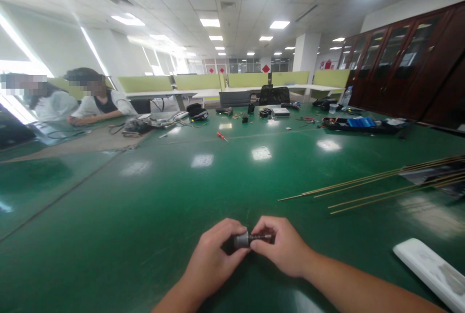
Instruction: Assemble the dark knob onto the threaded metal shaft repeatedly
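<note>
Close in front of me, both hands meet around a small grey metal cylinder [241, 241] with a thin dark, ridged shaft [262, 237] sticking out to the right; it looks like a small motor, but its exact kind is unclear. The thumb and fingers of my left hand [214, 255] are closed round the cylinder body. My right hand [285, 245] pinches the shaft side, close to where it meets the cylinder. The part lies roughly level, just over the green table [174, 196]. My fingers cover some of both ends.
Long thin brass-coloured rods [363, 182] lie to the right, above a white power strip [432, 274]. Farther off are a red screwdriver [222, 136], a black tray [363, 129] and assorted small parts. Two people [96, 100] sit at the far left.
</note>
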`<action>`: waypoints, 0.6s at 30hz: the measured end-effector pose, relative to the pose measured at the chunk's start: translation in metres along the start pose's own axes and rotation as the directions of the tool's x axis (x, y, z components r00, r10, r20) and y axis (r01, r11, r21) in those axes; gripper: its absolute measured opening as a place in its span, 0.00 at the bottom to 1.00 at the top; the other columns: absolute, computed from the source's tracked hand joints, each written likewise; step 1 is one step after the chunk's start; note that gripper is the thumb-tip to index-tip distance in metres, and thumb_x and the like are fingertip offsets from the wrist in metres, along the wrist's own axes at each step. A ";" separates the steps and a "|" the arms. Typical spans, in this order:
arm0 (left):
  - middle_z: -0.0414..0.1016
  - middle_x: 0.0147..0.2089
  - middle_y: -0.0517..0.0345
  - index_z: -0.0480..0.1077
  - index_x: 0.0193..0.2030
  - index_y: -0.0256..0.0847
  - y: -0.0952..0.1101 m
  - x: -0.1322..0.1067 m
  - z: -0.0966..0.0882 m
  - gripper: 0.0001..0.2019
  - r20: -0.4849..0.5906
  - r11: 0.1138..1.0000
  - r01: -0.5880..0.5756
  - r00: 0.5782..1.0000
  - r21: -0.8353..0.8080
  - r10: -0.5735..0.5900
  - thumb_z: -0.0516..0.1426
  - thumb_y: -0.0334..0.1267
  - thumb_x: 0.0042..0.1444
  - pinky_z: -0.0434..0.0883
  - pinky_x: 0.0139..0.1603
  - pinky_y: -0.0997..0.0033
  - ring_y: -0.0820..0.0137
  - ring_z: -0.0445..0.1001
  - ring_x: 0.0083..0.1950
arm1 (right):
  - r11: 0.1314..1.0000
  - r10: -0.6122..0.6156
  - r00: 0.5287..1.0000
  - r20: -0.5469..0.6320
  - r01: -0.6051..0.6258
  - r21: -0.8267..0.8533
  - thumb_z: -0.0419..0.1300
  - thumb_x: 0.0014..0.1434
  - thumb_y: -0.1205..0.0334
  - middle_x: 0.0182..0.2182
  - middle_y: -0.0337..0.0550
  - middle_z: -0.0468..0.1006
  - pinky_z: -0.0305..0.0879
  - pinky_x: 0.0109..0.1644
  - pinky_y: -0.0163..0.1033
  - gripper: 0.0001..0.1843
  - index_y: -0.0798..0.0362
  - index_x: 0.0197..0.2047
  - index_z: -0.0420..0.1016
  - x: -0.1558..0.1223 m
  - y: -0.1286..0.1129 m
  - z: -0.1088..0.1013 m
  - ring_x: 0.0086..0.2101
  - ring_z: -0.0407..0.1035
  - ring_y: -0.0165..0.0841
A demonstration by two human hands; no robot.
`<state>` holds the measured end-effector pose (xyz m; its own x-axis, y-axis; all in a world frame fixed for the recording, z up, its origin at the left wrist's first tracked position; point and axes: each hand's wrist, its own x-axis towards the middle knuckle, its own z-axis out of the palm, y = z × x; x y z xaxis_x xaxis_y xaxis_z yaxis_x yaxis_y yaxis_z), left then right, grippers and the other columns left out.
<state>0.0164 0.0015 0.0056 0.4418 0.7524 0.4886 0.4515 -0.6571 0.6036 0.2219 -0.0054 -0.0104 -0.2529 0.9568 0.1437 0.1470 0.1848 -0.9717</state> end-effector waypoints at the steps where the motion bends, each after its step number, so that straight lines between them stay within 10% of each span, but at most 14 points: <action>1: 0.80 0.41 0.56 0.75 0.43 0.44 0.000 0.000 0.000 0.12 0.000 1.000 -0.002 1.000 0.000 0.002 0.64 0.28 0.53 0.76 0.45 0.70 0.67 0.80 0.43 | 1.000 0.000 1.000 0.000 0.000 0.001 0.66 0.51 0.67 0.26 0.36 0.75 0.62 0.35 0.35 0.04 0.54 0.31 0.75 0.000 0.000 0.000 0.29 0.69 0.32; 18: 0.79 0.42 0.57 0.75 0.44 0.44 0.000 -0.001 0.000 0.13 -0.022 0.999 -0.036 0.999 0.011 0.037 0.65 0.27 0.53 0.76 0.45 0.72 0.69 0.79 0.43 | 1.000 0.014 1.000 0.001 -0.014 -0.007 0.66 0.51 0.65 0.26 0.36 0.74 0.61 0.35 0.35 0.04 0.53 0.31 0.75 0.000 0.003 0.000 0.29 0.67 0.31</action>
<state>0.0158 0.0011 0.0049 0.4412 0.7285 0.5240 0.4439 -0.6846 0.5781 0.2227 -0.0049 -0.0133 -0.2520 0.9590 0.1295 0.1574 0.1726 -0.9723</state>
